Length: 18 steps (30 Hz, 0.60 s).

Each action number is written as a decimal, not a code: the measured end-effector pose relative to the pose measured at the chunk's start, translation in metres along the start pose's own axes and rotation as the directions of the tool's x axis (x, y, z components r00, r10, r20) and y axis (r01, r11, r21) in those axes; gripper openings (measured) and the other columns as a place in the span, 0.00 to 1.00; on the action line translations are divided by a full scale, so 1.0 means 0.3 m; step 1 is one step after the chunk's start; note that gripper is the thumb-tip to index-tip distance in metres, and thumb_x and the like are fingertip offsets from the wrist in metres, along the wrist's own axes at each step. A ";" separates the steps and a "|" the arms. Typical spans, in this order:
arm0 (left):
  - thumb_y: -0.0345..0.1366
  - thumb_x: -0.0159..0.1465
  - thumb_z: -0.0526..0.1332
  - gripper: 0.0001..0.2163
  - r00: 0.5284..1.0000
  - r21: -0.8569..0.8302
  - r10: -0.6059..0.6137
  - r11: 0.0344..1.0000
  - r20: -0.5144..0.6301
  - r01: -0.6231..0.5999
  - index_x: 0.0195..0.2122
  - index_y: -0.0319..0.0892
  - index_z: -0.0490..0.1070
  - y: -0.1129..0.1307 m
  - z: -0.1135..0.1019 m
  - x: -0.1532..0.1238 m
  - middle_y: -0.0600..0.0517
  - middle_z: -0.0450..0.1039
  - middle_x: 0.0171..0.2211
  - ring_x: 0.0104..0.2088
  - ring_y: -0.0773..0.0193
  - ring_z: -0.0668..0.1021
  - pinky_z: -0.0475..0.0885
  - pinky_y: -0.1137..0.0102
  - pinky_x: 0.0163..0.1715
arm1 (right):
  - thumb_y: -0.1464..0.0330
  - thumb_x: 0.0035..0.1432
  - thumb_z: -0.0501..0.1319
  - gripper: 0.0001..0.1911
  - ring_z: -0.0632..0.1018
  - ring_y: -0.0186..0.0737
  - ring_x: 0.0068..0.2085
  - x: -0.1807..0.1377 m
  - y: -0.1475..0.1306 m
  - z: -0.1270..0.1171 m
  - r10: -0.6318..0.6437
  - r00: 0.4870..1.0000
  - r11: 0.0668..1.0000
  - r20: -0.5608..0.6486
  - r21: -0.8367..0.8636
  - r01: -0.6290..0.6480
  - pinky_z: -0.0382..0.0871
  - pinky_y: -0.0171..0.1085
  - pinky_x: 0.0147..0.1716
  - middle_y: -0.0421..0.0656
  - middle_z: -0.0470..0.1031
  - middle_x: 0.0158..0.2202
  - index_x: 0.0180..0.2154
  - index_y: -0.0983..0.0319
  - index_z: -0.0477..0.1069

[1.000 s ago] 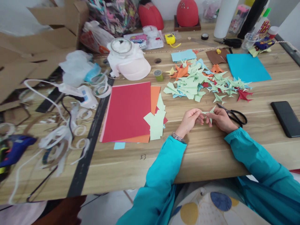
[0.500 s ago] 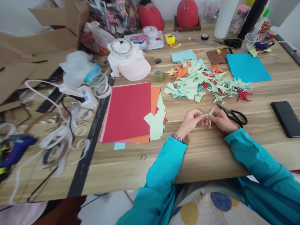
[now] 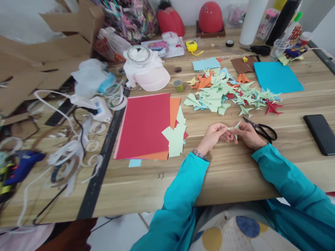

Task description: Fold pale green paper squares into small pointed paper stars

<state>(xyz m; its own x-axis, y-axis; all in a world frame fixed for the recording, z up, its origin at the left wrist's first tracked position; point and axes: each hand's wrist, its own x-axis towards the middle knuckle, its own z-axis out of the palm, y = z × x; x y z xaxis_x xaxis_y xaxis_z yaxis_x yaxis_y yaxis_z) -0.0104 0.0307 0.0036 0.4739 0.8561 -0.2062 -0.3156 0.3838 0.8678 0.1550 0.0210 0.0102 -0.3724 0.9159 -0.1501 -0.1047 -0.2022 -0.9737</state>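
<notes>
Between my two hands is a small pale green folded paper figure (image 3: 237,130) with pointed tips, held a little above the wooden table. My left hand (image 3: 214,135) pinches its left point between thumb and finger. On the other side, my right hand (image 3: 250,135) grips its body, and the fingers hide part of it. Black-handled scissors (image 3: 265,131) lie beside my right hand. Beyond the hands spreads a pile of folded paper figures (image 3: 216,91), mostly pale green with some orange, red and blue. Pale green paper pieces (image 3: 176,141) rest left of my left hand.
Red paper sheets (image 3: 146,125) lie on the left, near a white cap (image 3: 150,76). Blue paper (image 3: 278,76) is at the back right and a black phone (image 3: 319,134) at the right. Cables, tape rolls and a blue glue gun (image 3: 24,165) crowd the far left.
The view has shifted slightly, so everything sits a little further right. Both hands keep their hold on the green paper figure, with hardly any movement.
</notes>
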 end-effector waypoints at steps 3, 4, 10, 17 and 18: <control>0.40 0.55 0.62 0.12 1.000 -0.003 -0.002 1.000 -0.004 0.002 0.27 0.34 0.67 0.002 0.000 -0.002 0.50 0.73 0.22 0.21 0.68 0.75 0.71 0.71 0.24 | 0.60 0.49 0.64 0.13 0.72 0.33 0.18 0.000 -0.004 0.000 0.002 1.000 1.000 -0.004 -0.001 -0.002 0.63 0.32 0.16 0.43 0.75 0.22 0.27 0.65 0.73; 0.40 0.55 0.63 0.12 1.000 -0.005 0.002 1.000 -0.006 -0.002 0.28 0.34 0.67 0.003 0.000 -0.003 0.49 0.73 0.23 0.21 0.67 0.75 0.71 0.71 0.24 | 0.60 0.49 0.64 0.14 0.71 0.33 0.18 0.000 -0.006 0.001 0.006 1.000 1.000 -0.003 -0.001 -0.006 0.62 0.32 0.16 0.43 0.75 0.22 0.28 0.65 0.73; 0.39 0.54 0.63 0.11 0.999 -0.010 0.029 1.000 -0.015 -0.029 0.27 0.34 0.67 0.008 0.001 -0.007 0.50 0.72 0.21 0.21 0.67 0.75 0.70 0.73 0.22 | 0.60 0.49 0.64 0.14 0.72 0.32 0.18 -0.001 -0.007 0.002 0.012 1.000 1.000 0.004 -0.011 -0.012 0.62 0.31 0.16 0.43 0.75 0.23 0.30 0.66 0.73; 0.41 0.55 0.62 0.12 1.000 -0.044 0.014 0.999 -0.005 -0.014 0.30 0.35 0.67 0.009 0.003 -0.009 0.51 0.72 0.23 0.21 0.68 0.75 0.71 0.72 0.23 | 0.62 0.50 0.64 0.12 0.72 0.33 0.19 0.001 -0.001 0.000 0.001 1.000 1.000 0.000 0.018 -0.001 0.62 0.31 0.15 0.43 0.75 0.23 0.28 0.65 0.72; 0.41 0.55 0.61 0.12 1.000 -0.039 0.025 0.999 -0.003 -0.025 0.30 0.35 0.67 0.009 0.005 -0.009 0.51 0.72 0.23 0.22 0.68 0.75 0.71 0.72 0.23 | 0.62 0.50 0.64 0.12 0.72 0.33 0.19 0.001 -0.001 0.000 -0.001 1.000 1.000 0.004 0.016 0.001 0.62 0.31 0.15 0.43 0.75 0.23 0.28 0.65 0.72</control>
<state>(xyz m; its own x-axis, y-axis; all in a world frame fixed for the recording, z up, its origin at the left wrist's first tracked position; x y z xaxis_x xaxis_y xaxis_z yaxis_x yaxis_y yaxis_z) -0.0113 0.0289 0.0071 0.4638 0.8663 -0.1854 -0.3595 0.3753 0.8544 0.1548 0.0213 0.0105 -0.3759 0.9147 -0.1480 -0.1203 -0.2066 -0.9710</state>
